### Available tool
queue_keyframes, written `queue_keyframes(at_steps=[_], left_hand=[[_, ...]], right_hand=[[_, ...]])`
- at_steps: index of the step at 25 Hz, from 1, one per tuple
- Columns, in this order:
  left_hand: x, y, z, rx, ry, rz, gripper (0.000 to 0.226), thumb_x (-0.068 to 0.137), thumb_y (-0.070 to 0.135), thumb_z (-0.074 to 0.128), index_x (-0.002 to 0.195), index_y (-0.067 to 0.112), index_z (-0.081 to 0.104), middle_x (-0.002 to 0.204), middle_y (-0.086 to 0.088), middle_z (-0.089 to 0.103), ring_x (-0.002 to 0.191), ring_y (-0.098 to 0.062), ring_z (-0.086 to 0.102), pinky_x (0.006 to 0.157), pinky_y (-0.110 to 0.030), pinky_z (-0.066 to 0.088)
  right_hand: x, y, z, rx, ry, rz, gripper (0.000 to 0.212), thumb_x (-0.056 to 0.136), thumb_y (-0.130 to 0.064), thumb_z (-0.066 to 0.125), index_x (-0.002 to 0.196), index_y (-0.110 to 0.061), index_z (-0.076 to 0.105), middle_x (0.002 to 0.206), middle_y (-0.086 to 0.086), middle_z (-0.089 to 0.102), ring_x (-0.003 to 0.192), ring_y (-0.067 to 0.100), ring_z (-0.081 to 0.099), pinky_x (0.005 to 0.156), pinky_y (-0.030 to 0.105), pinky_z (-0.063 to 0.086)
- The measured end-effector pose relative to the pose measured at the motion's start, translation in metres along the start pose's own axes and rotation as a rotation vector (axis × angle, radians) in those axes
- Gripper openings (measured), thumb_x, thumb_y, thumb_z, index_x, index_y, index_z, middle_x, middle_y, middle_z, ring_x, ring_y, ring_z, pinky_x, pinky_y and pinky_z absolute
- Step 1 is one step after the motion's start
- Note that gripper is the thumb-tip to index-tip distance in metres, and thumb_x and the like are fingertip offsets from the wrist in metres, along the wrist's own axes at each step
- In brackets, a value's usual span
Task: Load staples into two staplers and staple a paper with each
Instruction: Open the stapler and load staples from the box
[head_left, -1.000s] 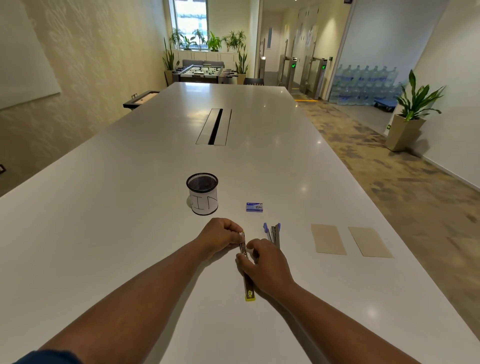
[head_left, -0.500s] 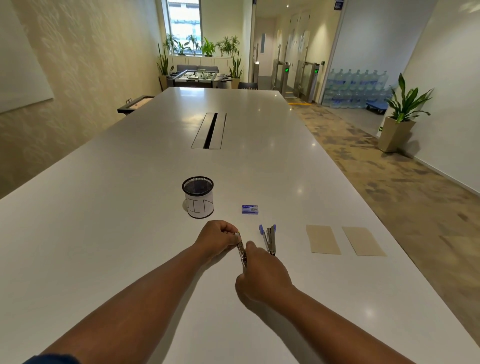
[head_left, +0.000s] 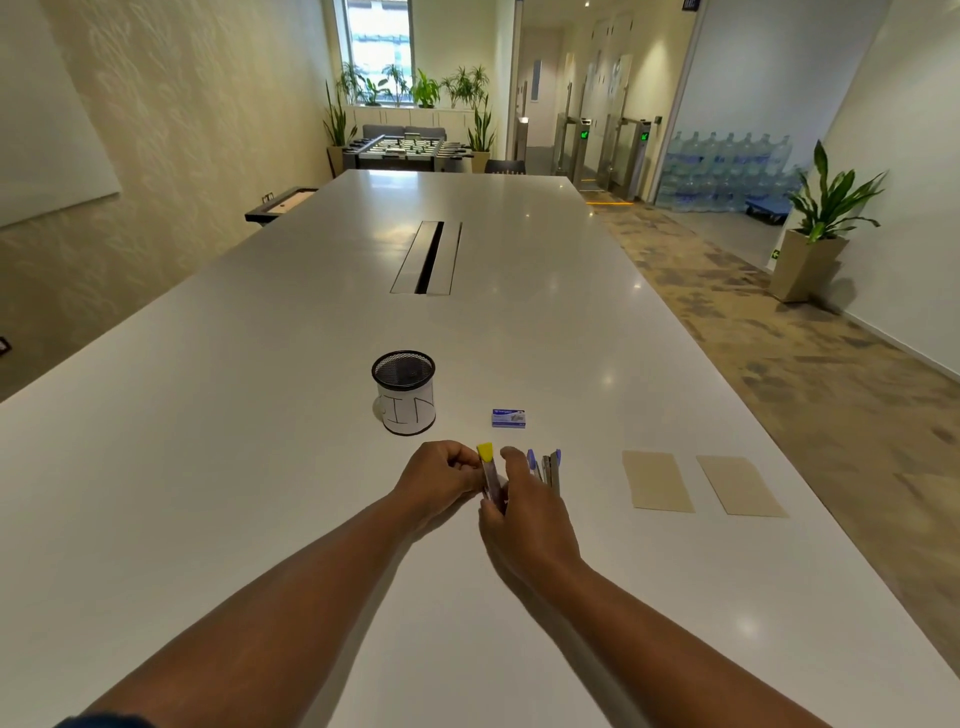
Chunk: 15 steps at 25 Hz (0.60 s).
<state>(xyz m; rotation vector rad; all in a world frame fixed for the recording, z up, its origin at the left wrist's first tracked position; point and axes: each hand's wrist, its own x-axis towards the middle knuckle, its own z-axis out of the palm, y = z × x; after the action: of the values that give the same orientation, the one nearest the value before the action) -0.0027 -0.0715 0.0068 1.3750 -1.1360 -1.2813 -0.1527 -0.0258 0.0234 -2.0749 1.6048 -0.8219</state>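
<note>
Pinched between both hands: a slim yellow-tipped stapler (head_left: 488, 475), held upright just above the table (head_left: 260, 415). Left hand (head_left: 441, 478) curled, fingertips nipping the stapler's left side close under the yellow cap. Right hand (head_left: 524, 514) wrapped round the lower body from the right, forefinger raised alongside the top. Whether the magazine is sprung open or closed, impossible to tell; fingers hide most of it.

Risks, as judged from here:
- A slip. Narrow, smooth metal, held only at the fingertips; a twist while closing or opening could send it skidding onto the table.
- A pinched fingertip. Left fingers sit right by the hinge end, where a sprung top could snap down.
- A misfed strip. Loose staples could jam if the top is pressed home at an angle.
- A knock to the blue stapler (head_left: 545, 467), lying just beyond the right knuckles, almost touching them.

Look of the held stapler: thin, dull silver-grey body, bright yellow plastic end uppermost, partly blurred.

Beyond the fingertips: the small blue staple box (head_left: 508, 418), and left of that a mesh pen cup (head_left: 404, 392) with a white paper sleeve. Well to the right of the right hand: two tan paper slips (head_left: 657, 480), side by side, flat, not visibly stapled.
</note>
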Motion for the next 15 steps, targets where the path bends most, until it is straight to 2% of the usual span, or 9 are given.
queue_keyframes(at_steps=[2,4,7,10,12,14,15], left_hand=[[0.001,-0.002,-0.001,0.035,0.008,0.017,0.004,0.086,-0.002,0.074,0.086,0.002,0.073,0.066,-0.009,0.069,0.06,-0.019,0.066,0.061,-0.023,0.055],[0.003,-0.005,-0.002,0.054,0.032,0.025,0.01,0.094,0.003,0.066,0.085,0.002,0.072,0.064,-0.006,0.068,0.058,-0.017,0.059,0.058,-0.024,0.052],[0.001,-0.006,0.0,-0.044,0.059,0.025,0.042,0.098,0.039,0.063,0.085,-0.001,0.064,0.061,-0.007,0.057,0.055,-0.019,0.045,0.055,-0.031,0.042],[-0.001,-0.002,0.002,-0.082,0.077,0.005,0.072,0.083,0.074,0.06,0.089,0.002,0.062,0.057,-0.001,0.045,0.049,-0.015,0.04,0.052,-0.03,0.037],[-0.002,0.0,0.004,-0.036,0.064,0.025,0.071,0.076,0.082,0.061,0.076,0.012,0.067,0.057,-0.004,0.051,0.049,-0.017,0.043,0.051,-0.029,0.039],[-0.004,0.001,0.004,-0.002,0.043,0.044,0.061,0.077,0.079,0.064,0.059,0.021,0.066,0.056,-0.006,0.056,0.05,-0.017,0.046,0.05,-0.028,0.042],[-0.005,0.001,0.003,-0.004,0.035,0.049,0.058,0.08,0.074,0.064,0.057,0.021,0.066,0.057,-0.008,0.058,0.049,-0.018,0.048,0.05,-0.028,0.043]], right_hand=[[0.001,0.005,0.007,-0.032,0.003,-0.023,0.035,0.094,-0.026,0.062,0.123,-0.027,0.043,0.082,-0.005,0.062,0.07,0.015,0.06,0.06,0.034,0.056],[0.004,0.008,0.014,-0.047,0.03,-0.027,0.021,0.095,-0.02,0.059,0.113,-0.026,0.049,0.074,-0.007,0.058,0.064,0.013,0.057,0.059,0.035,0.057],[0.002,0.012,0.019,0.045,0.088,0.022,0.019,0.094,-0.014,0.059,0.11,-0.024,0.056,0.067,-0.008,0.057,0.059,0.01,0.056,0.053,0.023,0.05],[0.0,0.014,0.021,0.118,0.11,0.037,0.036,0.091,-0.013,0.062,0.125,-0.025,0.056,0.073,-0.013,0.06,0.061,0.005,0.058,0.056,0.013,0.044],[0.0,0.015,0.021,0.144,0.127,0.012,0.033,0.091,-0.014,0.063,0.122,-0.024,0.058,0.075,-0.012,0.062,0.062,0.005,0.059,0.059,0.017,0.051],[-0.001,0.015,0.022,0.141,0.138,-0.031,0.018,0.09,-0.014,0.062,0.105,-0.024,0.059,0.072,-0.008,0.062,0.063,0.012,0.06,0.06,0.028,0.057],[-0.001,0.016,0.023,0.135,0.136,-0.042,0.013,0.09,-0.014,0.061,0.098,-0.023,0.057,0.069,-0.006,0.06,0.062,0.014,0.058,0.059,0.032,0.056]])
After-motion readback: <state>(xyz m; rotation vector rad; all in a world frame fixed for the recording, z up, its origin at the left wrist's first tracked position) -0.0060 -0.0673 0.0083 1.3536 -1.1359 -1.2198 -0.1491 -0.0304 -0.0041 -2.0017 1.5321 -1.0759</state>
